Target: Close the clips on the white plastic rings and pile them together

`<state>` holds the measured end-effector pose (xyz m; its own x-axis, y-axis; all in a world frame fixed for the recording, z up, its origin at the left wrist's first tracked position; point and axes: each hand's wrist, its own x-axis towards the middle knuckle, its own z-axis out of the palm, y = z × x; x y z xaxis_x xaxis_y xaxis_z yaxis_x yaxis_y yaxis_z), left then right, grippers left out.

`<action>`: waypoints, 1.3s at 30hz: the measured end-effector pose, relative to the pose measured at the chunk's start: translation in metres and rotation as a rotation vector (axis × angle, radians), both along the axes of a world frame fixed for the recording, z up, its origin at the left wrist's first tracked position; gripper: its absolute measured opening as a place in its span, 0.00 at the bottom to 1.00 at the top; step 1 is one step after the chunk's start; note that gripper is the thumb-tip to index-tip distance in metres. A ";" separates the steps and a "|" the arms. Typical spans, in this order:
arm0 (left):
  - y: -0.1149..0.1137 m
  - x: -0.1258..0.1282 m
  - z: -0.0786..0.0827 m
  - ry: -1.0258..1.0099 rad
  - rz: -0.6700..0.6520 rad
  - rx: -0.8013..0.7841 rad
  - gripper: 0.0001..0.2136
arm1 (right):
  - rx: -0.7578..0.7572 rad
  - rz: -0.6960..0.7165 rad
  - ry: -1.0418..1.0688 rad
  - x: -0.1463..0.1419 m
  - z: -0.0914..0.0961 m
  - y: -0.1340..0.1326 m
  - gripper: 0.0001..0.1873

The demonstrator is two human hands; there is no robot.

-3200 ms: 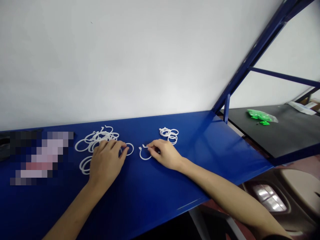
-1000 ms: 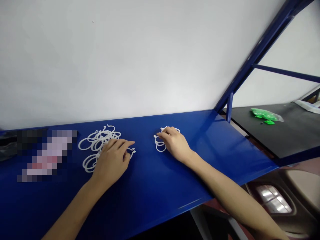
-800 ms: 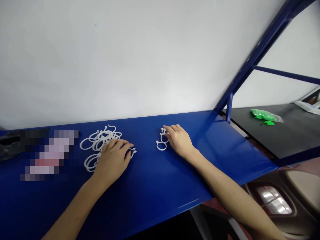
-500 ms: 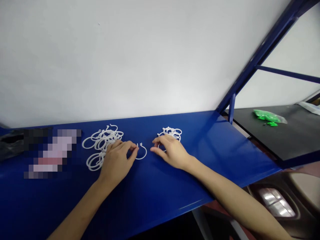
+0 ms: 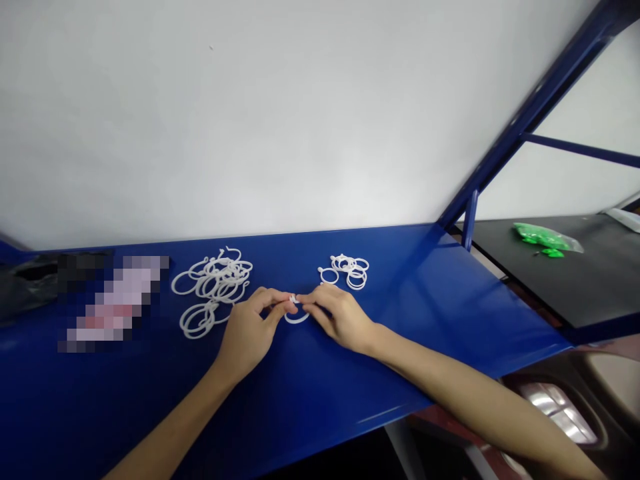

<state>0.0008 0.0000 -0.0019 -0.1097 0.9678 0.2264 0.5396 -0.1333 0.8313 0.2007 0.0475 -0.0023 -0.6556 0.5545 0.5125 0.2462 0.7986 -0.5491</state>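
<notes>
Between both hands is a white plastic ring [image 5: 297,321] with a small clasp at its top. My left hand [image 5: 255,325] pinches the clasp from the left with thumb and fingertips. From the other side, the fingertips of my right hand [image 5: 345,317] close on the same clasp; they partly hide it, so I cannot tell whether it is fastened. Left of my left hand lies a tangled pile of white rings [image 5: 210,285], some with ends apart. A smaller group of closed white rings [image 5: 356,275] rests just beyond my right hand.
Everything lies on a blue table [image 5: 400,267] against a white wall. At the far left are a black plastic bag [image 5: 25,283] and a blurred-out pinkish item [image 5: 117,297]. A blue metal frame [image 5: 470,217] rises at right, beside a black table [image 5: 530,287] with a green-filled bag [image 5: 545,237].
My left hand has moved right with the open ring. My right hand has left the smaller group of rings and now grips the ring's clasp too.
</notes>
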 end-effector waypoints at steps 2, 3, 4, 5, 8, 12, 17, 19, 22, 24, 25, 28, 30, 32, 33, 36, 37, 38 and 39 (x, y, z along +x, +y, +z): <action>-0.002 0.002 -0.002 0.030 -0.007 0.055 0.10 | 0.080 0.015 -0.075 0.001 0.000 -0.001 0.12; -0.003 0.002 -0.003 0.046 -0.012 0.083 0.10 | 0.115 0.022 -0.114 0.002 0.000 -0.002 0.13; -0.004 0.002 -0.003 0.062 -0.018 0.108 0.10 | 0.145 0.029 -0.151 0.003 0.000 -0.002 0.14; -0.004 0.003 -0.004 0.079 -0.026 0.129 0.10 | 0.172 0.034 -0.183 0.003 0.001 -0.002 0.14; -0.002 0.002 -0.005 0.132 -0.056 0.172 0.10 | 0.237 0.026 -0.239 0.002 0.001 -0.002 0.15; 0.005 -0.003 -0.005 0.246 -0.074 0.234 0.10 | 0.295 -0.060 -0.263 0.000 0.003 0.004 0.15; 0.013 -0.018 -0.005 0.526 -0.026 0.320 0.15 | 0.314 -0.248 -0.195 0.007 0.004 0.024 0.13; 0.016 -0.027 -0.006 0.632 0.037 0.320 0.16 | 0.301 -0.334 -0.176 0.015 0.003 0.033 0.12; 0.019 -0.038 -0.009 0.741 0.130 0.280 0.18 | 0.264 -0.412 -0.172 0.026 0.001 0.043 0.11; 0.021 -0.043 -0.011 0.780 0.179 0.243 0.19 | 0.233 -0.440 -0.168 0.030 0.001 0.046 0.09; 0.021 -0.045 -0.011 0.797 0.196 0.223 0.19 | 0.220 -0.445 -0.164 0.031 0.001 0.047 0.08; 0.021 -0.048 -0.013 0.859 0.225 0.181 0.20 | 0.207 -0.437 -0.150 0.031 0.001 0.046 0.06; 0.021 -0.047 -0.014 0.891 0.231 0.171 0.19 | 0.207 -0.433 -0.148 0.030 0.000 0.046 0.06; 0.020 -0.047 -0.015 0.900 0.231 0.162 0.19 | 0.197 -0.437 -0.151 0.030 -0.001 0.046 0.06; 0.019 -0.046 -0.015 0.899 0.231 0.155 0.19 | 0.190 -0.440 -0.150 0.030 -0.001 0.046 0.07; 0.019 -0.046 -0.015 0.895 0.233 0.135 0.20 | 0.173 -0.443 -0.138 0.030 -0.002 0.047 0.07; 0.019 -0.046 -0.016 0.896 0.235 0.130 0.20 | 0.169 -0.441 -0.136 0.031 -0.001 0.047 0.07; 0.019 -0.047 -0.016 0.897 0.237 0.126 0.19 | 0.166 -0.439 -0.135 0.031 -0.001 0.047 0.07; 0.019 -0.047 -0.017 0.900 0.239 0.123 0.19 | 0.164 -0.435 -0.135 0.031 -0.001 0.047 0.07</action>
<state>-0.0463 0.0191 -0.0190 -0.0363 0.9059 0.4219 0.9971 0.0046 0.0758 0.2314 0.0942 -0.0032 -0.4470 0.7109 0.5430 0.6371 0.6791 -0.3645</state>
